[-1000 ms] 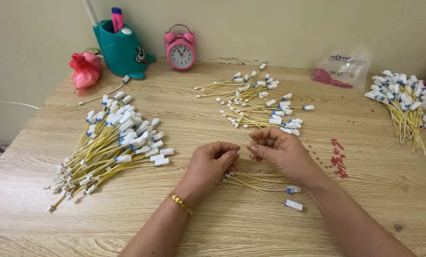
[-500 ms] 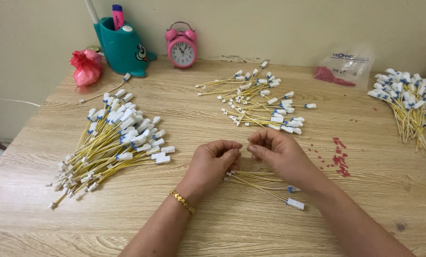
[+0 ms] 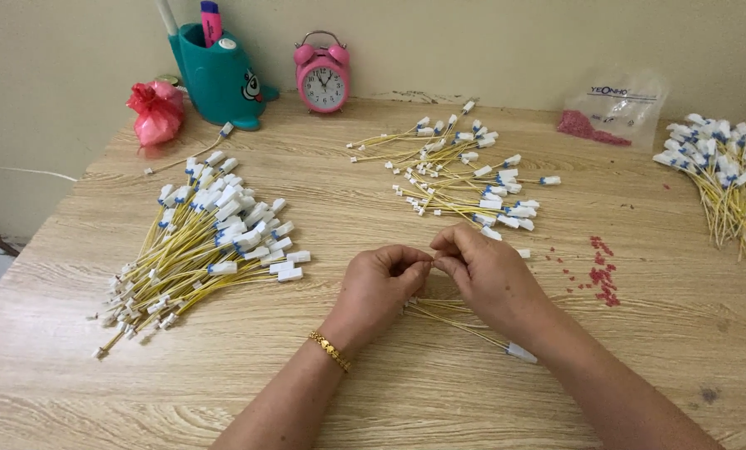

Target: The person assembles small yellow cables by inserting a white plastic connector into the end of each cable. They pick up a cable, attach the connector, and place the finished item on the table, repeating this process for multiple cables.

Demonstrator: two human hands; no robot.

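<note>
1. We see a thin yellow wire lead with a white plastic connector [image 3: 520,352] lying just below the frame's centre; its long axis slants from the fingertips down-right to the connector.
2. Our left hand [image 3: 381,287] and right hand [image 3: 488,275] meet at its upper-left end, both pinched shut on it.
3. The right hand lies over the lead, nearer the connector.
4. A big bundle of similar yellow leads [image 3: 198,246] sits left on the wooden surface [image 3: 439,400].

hands [image 3: 431,279] pinch yellow wire [image 3: 460,321] | wire piles L [image 3: 198,246], top [image 3: 460,179]
</note>
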